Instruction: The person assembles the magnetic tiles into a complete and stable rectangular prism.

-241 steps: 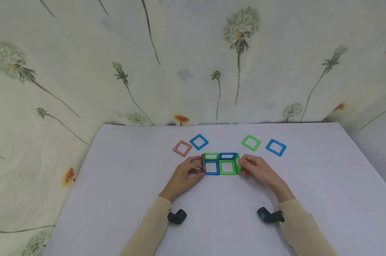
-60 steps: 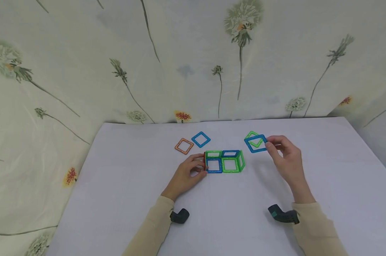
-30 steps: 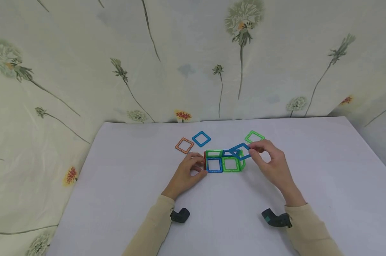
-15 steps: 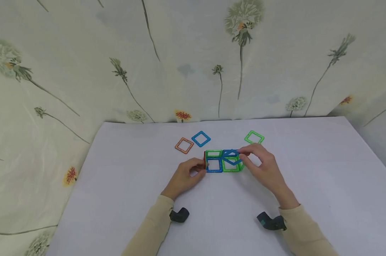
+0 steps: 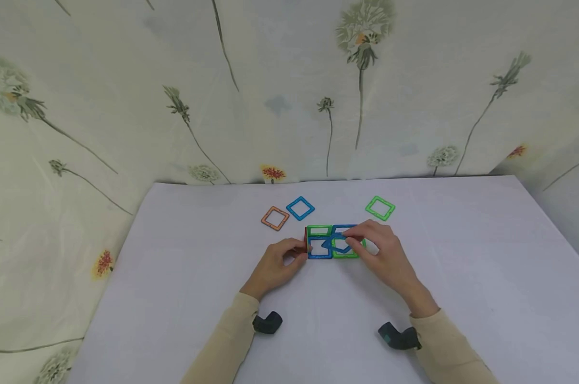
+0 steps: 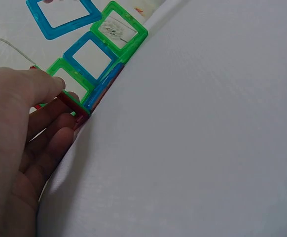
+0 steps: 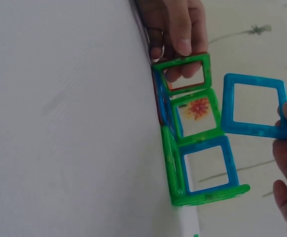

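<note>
A low structure of square magnetic tiles (image 5: 320,257) stands on the table, with two base tiles lying flat and upright tiles along the back and at both ends. My left hand (image 5: 272,269) pinches the red end tile (image 6: 74,104) at its left side, thumb on one face and fingers on the other. Between thumb and fingers of my right hand (image 5: 378,250) is a loose blue magnetic tile (image 7: 228,106), held by one corner. It hangs above the structure, tilted, and overlaps the green base tile in the head view. My right hand partly hides the green right end tile (image 7: 212,197).
Behind the structure lie an orange tile (image 5: 268,224) and a blue tile (image 5: 294,214) at left, and a green tile (image 5: 373,214) at right. A white cloth covers the table (image 5: 183,256). A floral curtain (image 5: 289,133) hangs along the far edge.
My right hand has left the green end tile, picked the blue tile from the back right and carried it leftward over the structure. My left hand stays at the red end tile.
</note>
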{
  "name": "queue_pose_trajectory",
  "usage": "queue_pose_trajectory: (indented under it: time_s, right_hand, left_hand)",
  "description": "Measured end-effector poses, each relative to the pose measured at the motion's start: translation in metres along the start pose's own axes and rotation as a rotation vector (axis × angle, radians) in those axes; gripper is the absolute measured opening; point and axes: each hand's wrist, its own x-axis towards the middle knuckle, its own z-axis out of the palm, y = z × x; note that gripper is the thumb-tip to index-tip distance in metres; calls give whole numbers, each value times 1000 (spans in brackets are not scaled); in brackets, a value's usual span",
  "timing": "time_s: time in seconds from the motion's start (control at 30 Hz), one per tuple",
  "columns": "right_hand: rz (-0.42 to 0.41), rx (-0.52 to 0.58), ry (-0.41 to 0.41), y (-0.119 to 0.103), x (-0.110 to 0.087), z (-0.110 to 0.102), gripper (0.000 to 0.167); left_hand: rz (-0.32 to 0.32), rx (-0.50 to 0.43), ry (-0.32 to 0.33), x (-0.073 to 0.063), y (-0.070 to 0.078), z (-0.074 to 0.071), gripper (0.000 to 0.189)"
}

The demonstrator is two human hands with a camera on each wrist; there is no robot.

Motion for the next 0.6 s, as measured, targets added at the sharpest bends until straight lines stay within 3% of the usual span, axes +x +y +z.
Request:
queue_pose_trajectory:
  time_s: [0.6]
  right_hand:
    - [-50,-125,-43,-12,0,18,22]
  left_hand:
    - [13,-10,-13,0,-1,-1,21]
